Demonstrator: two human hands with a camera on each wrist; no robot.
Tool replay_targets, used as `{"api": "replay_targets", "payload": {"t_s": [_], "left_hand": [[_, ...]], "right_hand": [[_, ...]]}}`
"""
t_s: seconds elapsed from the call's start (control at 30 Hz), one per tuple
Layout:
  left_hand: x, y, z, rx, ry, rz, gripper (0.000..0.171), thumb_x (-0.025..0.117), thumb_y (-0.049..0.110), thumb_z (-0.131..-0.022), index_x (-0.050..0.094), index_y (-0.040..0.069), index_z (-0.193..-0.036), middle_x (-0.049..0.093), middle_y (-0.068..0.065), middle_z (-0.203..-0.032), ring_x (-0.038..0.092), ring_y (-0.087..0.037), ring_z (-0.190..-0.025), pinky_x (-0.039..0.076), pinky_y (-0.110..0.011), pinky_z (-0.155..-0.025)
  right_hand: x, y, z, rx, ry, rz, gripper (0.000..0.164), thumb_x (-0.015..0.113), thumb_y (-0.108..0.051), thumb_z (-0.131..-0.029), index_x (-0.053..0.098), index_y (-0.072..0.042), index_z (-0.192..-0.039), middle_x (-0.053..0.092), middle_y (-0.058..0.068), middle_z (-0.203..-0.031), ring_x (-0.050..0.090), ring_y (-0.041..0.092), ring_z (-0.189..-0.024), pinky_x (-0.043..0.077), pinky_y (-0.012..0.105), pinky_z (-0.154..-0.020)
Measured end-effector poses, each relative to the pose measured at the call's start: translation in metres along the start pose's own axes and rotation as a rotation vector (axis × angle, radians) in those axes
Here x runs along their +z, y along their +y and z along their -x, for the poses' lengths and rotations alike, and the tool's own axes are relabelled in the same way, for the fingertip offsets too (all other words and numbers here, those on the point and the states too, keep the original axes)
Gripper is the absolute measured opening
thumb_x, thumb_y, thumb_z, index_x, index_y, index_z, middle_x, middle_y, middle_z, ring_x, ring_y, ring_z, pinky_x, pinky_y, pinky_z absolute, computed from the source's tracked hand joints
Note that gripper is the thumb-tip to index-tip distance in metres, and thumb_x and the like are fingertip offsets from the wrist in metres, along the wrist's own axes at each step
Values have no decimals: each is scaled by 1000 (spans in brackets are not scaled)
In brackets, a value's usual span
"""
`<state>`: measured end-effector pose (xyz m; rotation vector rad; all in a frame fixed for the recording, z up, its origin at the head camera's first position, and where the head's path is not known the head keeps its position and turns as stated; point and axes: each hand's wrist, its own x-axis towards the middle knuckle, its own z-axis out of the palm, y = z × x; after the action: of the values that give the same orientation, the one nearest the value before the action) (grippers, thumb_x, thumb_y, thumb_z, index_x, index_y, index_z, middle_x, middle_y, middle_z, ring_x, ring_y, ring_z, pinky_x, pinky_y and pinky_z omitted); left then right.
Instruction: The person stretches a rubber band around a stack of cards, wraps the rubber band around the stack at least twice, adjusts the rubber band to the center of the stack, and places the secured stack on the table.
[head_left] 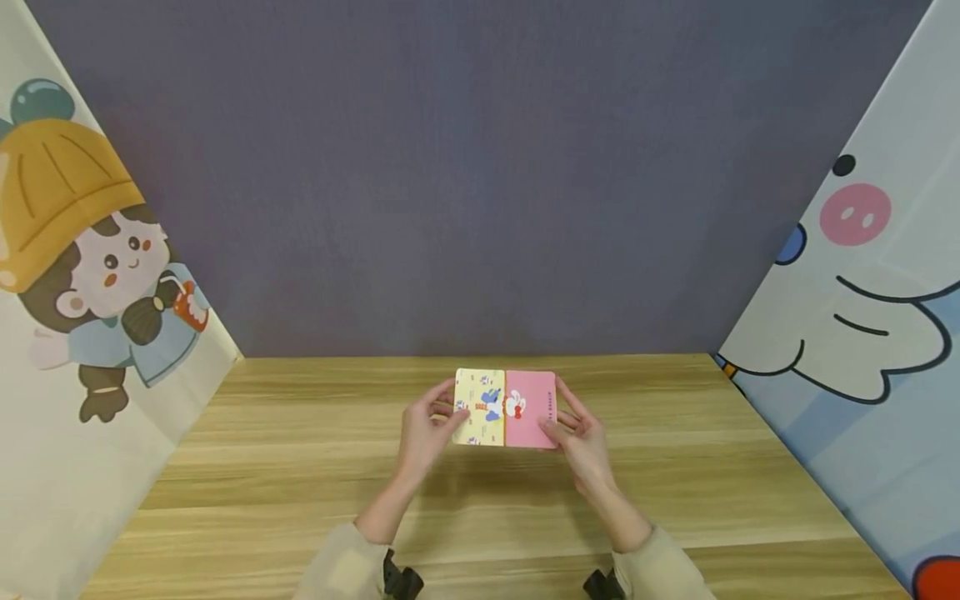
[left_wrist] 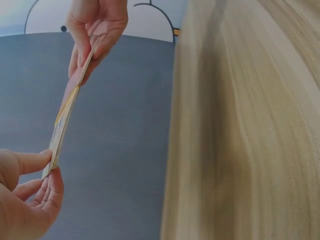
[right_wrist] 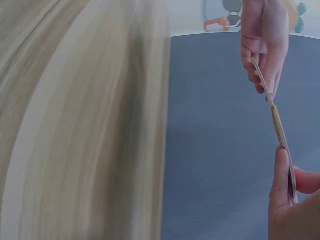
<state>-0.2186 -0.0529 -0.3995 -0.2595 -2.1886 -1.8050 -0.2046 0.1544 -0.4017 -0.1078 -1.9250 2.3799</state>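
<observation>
A small notebook is spread flat between my two hands, held up above the wooden table. Its left half is yellow with blue cartoon figures; the right half is pink with a white rabbit and dark lettering along the edge. My left hand pinches the yellow side, thumb on top and fingers beneath. With the same kind of pinch, my right hand holds the pink side's outer edge. Seen nearly edge-on in the left wrist view, the notebook looks thin and has a yellow-orange strip at the fold.
The wood-grain table runs back to a dark grey-purple wall panel. A side panel with a cartoon child stands at left, and one with a white cartoon animal at right.
</observation>
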Motion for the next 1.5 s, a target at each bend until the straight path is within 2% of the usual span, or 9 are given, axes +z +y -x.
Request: {"api": "replay_targets", "payload": {"t_s": [0.27,0.4,0.47,0.63,0.67,0.77,1.03,1.17,1.5], "left_hand": [[5,-13,-7,-26,9,-21,45,68,-7,-70,54,-7,-113,58,-17,-83,58,-26,-71,52,-22,-60],[7,-23,-12,-11,4,-47,45,68,-6,-70,54,-9,-112,58,-17,-82,58,-25,-70,51,-23,-59],[8,-28,-14,-12,-1,-62,45,68,-6,-70,54,-9,-112,58,-16,-82,58,-25,-70,51,-22,-58],[10,-36,-18,-61,-14,-86,44,68,-6,-70,55,-7,-112,59,-15,-79,57,-23,-68,50,-22,-55],[11,-39,-19,-68,-18,-93,44,68,-6,-70,55,-8,-112,59,-15,-78,57,-23,-67,50,-23,-55],[12,-46,-21,-98,-29,-113,44,69,-6,-69,56,-9,-111,59,-15,-77,55,-21,-66,49,-22,-54],[15,-61,-24,-178,-56,-166,43,69,-7,-68,55,-13,-109,56,-16,-74,54,-19,-64,49,-22,-53],[15,-68,-26,-208,-77,-206,42,69,-6,-68,56,-12,-107,56,-14,-72,52,-17,-62,47,-22,-50],[18,-84,-31,-285,-96,-272,41,72,-4,-67,59,-10,-105,56,-8,-66,47,-11,-56,41,-18,-44]], "right_hand": [[-7,21,-15,-146,-42,95,66,62,6,-74,41,-17,-133,63,19,-92,63,20,-71,53,30,-60],[-3,21,-21,-90,14,203,65,60,8,-74,41,-13,-133,61,23,-94,63,24,-74,54,32,-62],[-9,36,-33,-84,24,239,66,66,1,-73,42,-17,-132,61,21,-94,62,22,-74,54,31,-62],[-11,41,-41,-47,41,310,67,69,1,-70,45,-16,-130,60,19,-93,60,14,-63,52,23,-56],[-5,29,-34,-17,46,324,65,64,9,-71,44,-10,-130,58,22,-94,59,14,-63,52,23,-55],[-7,34,-40,-9,52,371,63,65,9,-69,47,-7,-127,58,22,-92,58,13,-60,51,23,-54],[-9,45,-56,23,14,453,61,65,12,-66,49,-1,-124,57,20,-84,56,15,-56,53,28,-52],[-10,51,-62,79,2,463,61,64,14,-66,47,2,-124,57,18,-82,57,16,-54,54,32,-52],[-9,60,-70,120,-26,522,60,65,14,-65,47,6,-122,60,19,-75,53,13,-48,51,27,-46]]}}
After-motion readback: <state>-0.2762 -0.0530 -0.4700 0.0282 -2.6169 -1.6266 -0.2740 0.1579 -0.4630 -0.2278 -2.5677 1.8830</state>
